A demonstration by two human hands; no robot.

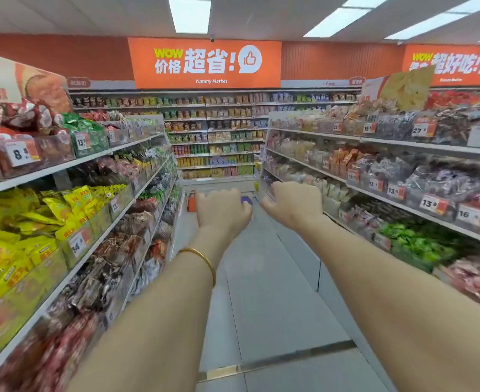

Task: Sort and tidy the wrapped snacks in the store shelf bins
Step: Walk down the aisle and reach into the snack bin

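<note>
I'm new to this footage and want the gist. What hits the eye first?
The big orange sign at the far end, reading WOW and Yummy Market, draws the eye first. Then come the left hand and right hand, stretched side by side down the aisle, with a gold bangle on the left wrist. Bright yellow snacks fill bins on the left.

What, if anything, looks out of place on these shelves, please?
The red packs on the top left shelf heap above the rim of their bin, and the yellow packs below lie jumbled; nothing looks spilled.
</note>
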